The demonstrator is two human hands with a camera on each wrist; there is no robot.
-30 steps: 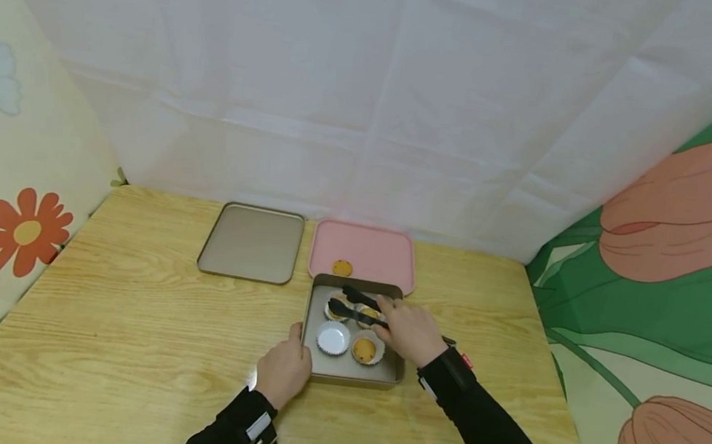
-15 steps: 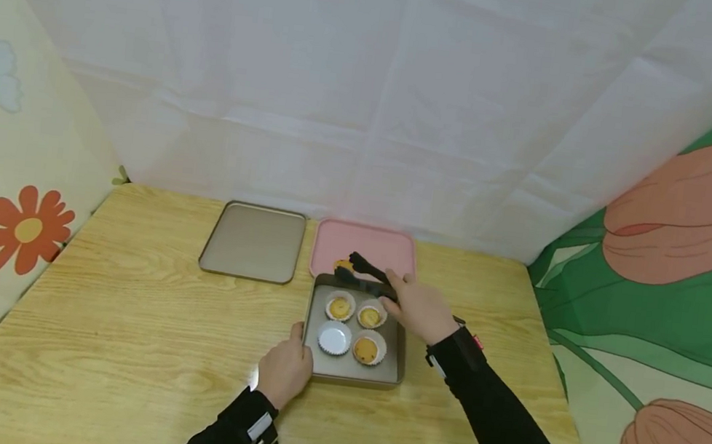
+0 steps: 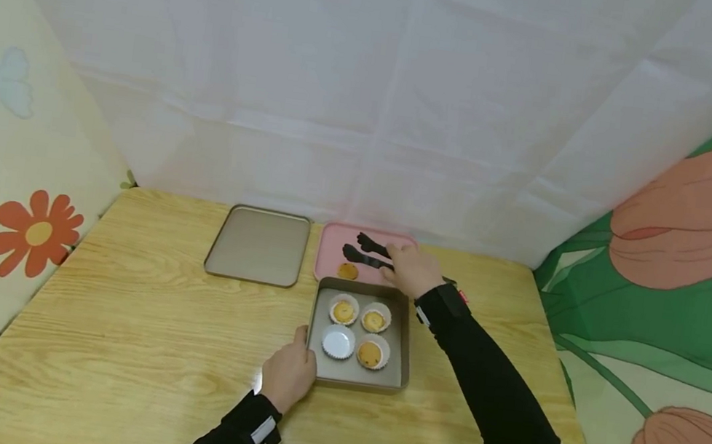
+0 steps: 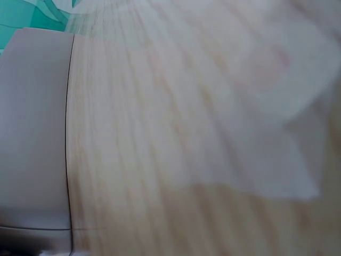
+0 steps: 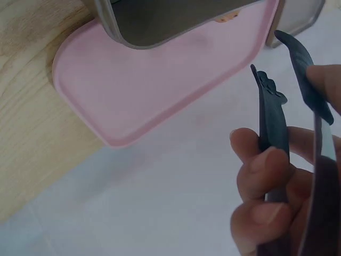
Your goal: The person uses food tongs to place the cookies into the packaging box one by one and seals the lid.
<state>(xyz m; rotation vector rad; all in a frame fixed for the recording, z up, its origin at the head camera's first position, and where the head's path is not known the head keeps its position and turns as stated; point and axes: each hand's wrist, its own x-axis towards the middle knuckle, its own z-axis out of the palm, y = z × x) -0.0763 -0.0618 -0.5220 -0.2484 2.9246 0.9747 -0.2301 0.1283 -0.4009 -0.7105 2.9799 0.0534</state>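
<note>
My right hand (image 3: 415, 270) holds black tongs (image 5: 274, 117), their tips spread apart with nothing between them. They hover over a pink tray (image 3: 332, 240), where a round cookie (image 3: 347, 271) lies near the front edge, just below the tips. In front of it, a deep square baking pan (image 3: 390, 381) contains several paper cups. Three hold cookies, among them the front right cookie (image 3: 369, 355). The front left paper cup (image 3: 338, 342) is bare inside. At the pan's left wall, my left hand (image 3: 289, 373) grips the side, thumb along it; its other fingers are hidden.
A shallow metal tray (image 3: 257, 246) lies to the left of the pink one. Behind them a white cloth (image 3: 266, 80) hangs at the back edge of the wooden table (image 3: 170, 347). Printed panels stand at both sides.
My right hand has carried the tongs from over the baking pan back to above the pink tray, uncovering the rear cookies in their cups. The left hand stays at the pan.
</note>
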